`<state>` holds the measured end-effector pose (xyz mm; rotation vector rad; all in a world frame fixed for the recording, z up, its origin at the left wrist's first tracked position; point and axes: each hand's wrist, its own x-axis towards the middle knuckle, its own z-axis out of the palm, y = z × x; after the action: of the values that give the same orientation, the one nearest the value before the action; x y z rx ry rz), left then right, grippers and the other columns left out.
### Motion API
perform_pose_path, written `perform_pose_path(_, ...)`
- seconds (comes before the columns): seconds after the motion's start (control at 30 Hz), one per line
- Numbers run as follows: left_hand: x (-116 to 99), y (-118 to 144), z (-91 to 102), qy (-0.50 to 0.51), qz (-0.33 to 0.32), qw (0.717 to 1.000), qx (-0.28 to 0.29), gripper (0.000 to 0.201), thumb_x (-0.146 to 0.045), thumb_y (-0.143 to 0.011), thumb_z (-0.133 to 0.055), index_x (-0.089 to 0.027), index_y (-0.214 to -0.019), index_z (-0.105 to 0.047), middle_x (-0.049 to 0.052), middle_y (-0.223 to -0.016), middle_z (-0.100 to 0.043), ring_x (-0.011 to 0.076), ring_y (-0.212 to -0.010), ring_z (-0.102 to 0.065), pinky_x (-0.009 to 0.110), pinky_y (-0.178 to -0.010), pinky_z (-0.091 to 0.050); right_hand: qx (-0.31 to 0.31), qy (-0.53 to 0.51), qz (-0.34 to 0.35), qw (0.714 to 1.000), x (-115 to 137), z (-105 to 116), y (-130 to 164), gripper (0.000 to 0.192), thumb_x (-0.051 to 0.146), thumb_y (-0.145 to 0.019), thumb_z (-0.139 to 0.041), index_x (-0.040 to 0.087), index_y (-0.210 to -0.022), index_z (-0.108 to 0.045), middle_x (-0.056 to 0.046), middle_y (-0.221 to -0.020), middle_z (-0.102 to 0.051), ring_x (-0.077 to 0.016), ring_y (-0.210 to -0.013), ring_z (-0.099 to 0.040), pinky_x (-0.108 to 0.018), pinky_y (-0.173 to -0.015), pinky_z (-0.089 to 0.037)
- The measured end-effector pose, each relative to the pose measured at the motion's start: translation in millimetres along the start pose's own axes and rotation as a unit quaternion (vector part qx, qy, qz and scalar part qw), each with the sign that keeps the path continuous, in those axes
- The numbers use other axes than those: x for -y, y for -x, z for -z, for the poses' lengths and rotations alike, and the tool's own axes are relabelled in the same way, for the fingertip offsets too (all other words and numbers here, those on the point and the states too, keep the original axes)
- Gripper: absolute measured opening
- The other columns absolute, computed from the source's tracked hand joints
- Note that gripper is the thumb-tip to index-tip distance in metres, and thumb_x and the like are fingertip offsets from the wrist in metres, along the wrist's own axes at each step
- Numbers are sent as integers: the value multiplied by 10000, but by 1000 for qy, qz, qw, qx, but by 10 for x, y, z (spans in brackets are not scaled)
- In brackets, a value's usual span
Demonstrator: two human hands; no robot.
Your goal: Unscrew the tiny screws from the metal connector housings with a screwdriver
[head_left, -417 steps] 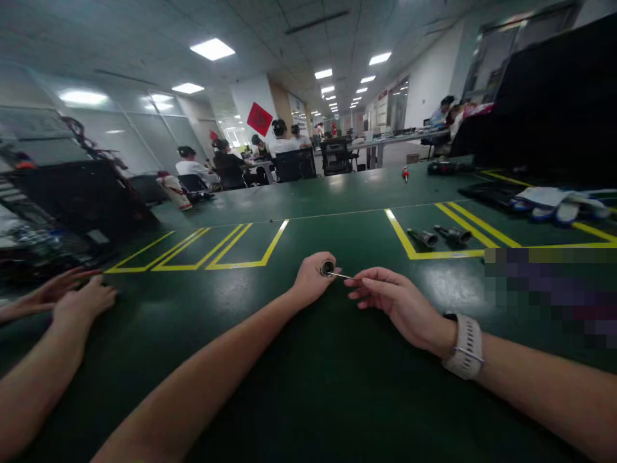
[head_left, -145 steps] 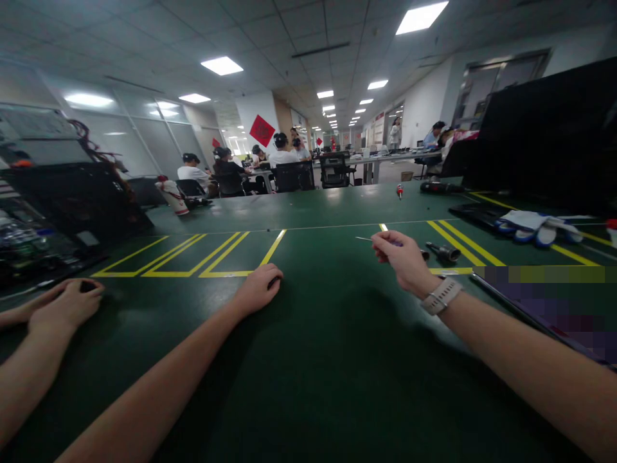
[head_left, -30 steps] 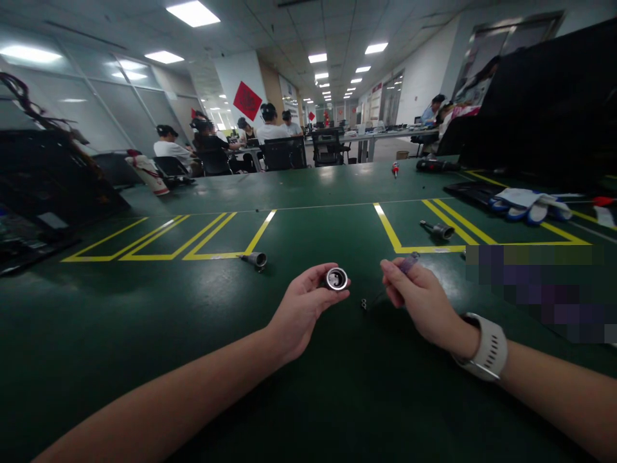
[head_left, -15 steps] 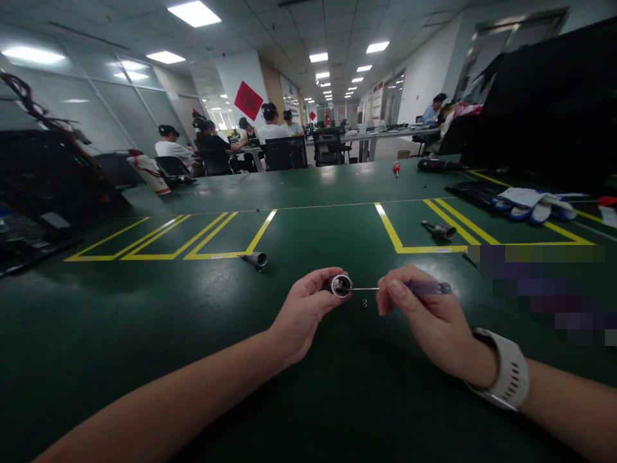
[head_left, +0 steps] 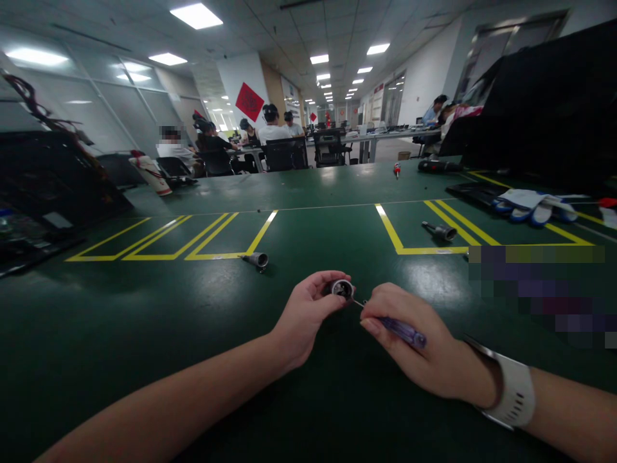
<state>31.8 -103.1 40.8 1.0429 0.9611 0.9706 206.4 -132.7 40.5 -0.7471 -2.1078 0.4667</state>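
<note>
My left hand (head_left: 304,315) holds a small round metal cylinder (head_left: 341,289) just above the green table (head_left: 144,321), its open end turned toward the right. My right hand (head_left: 418,344) grips a thin screwdriver with a purple handle (head_left: 403,332). Its metal tip reaches into the cylinder's open end. Both hands meet near the table's middle, close to me. A white watch sits on my right wrist.
A similar metal part (head_left: 256,259) lies by the yellow floor-style markings to the left. Another metal part (head_left: 439,230) rests inside the yellow box at right. White and blue gloves (head_left: 530,206) lie far right, a red-handled tool (head_left: 396,169) farther back. People sit at distant desks.
My right hand has dropped lower and nearer to me, tilting the screwdriver so its tip enters the cylinder from below right. The left hand keeps the cylinder almost in place.
</note>
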Motion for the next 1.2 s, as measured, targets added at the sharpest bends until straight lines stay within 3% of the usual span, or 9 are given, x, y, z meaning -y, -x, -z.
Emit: perform_pose_path(1.2,-6,-24,-29,-13,7,999,-44,268,-70,-731,-562,-152,-954,-685,69,-899,-696,185,-891,-634,358,-871,-482,11,-33,-21,999,28,43,-16,109,197,-883,-447,190,-823,-538,-8,-695,-534,-135,-651,-500,-278,-598,-402)
